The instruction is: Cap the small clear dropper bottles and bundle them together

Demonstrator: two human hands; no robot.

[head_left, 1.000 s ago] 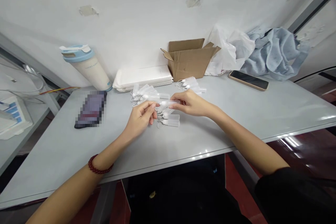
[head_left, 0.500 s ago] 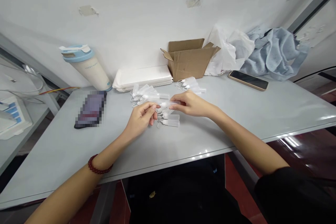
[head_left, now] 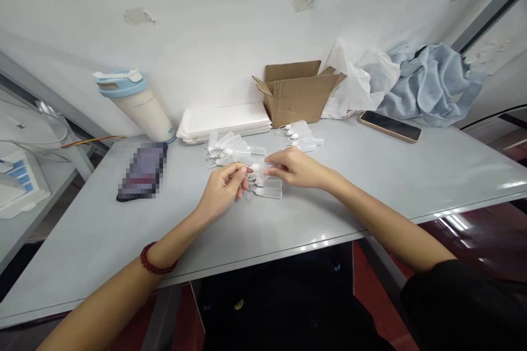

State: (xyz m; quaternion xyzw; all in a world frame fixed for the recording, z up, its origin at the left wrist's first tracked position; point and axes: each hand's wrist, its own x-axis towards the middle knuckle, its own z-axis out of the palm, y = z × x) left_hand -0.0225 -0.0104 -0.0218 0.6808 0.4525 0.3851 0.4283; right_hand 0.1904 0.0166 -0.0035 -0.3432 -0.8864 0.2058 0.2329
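Note:
A small translucent plastic bottle point(head_left: 258, 168) with a white cap lies lengthwise between my hands. My right hand point(head_left: 298, 168) grips its body from the right, thumb and fingers closed. At the cap end, the fingertips of my left hand point(head_left: 224, 186) are pinched together; I cannot tell whether they hold the cap or its thin loop. Just below on the table are similar bottles point(head_left: 268, 192). Behind my left hand lies a bottle pile point(head_left: 233, 145) with thin loops, and another group of bottles point(head_left: 300, 132) rests behind my right hand.
A white stack of flat sheets or sleeves point(head_left: 224, 120) and an open cardboard box point(head_left: 298, 101) stand against the wall. Left are a tumbler point(head_left: 138, 107) and a blurred dark flat item point(head_left: 143, 171). Right are a phone point(head_left: 390, 126), a white plastic bag point(head_left: 362, 77) and blue cloth point(head_left: 436, 85).
Both hands have come slightly lower with the held bottle, nearer the bottles on the table. More of the bottle group behind my right hand shows now.

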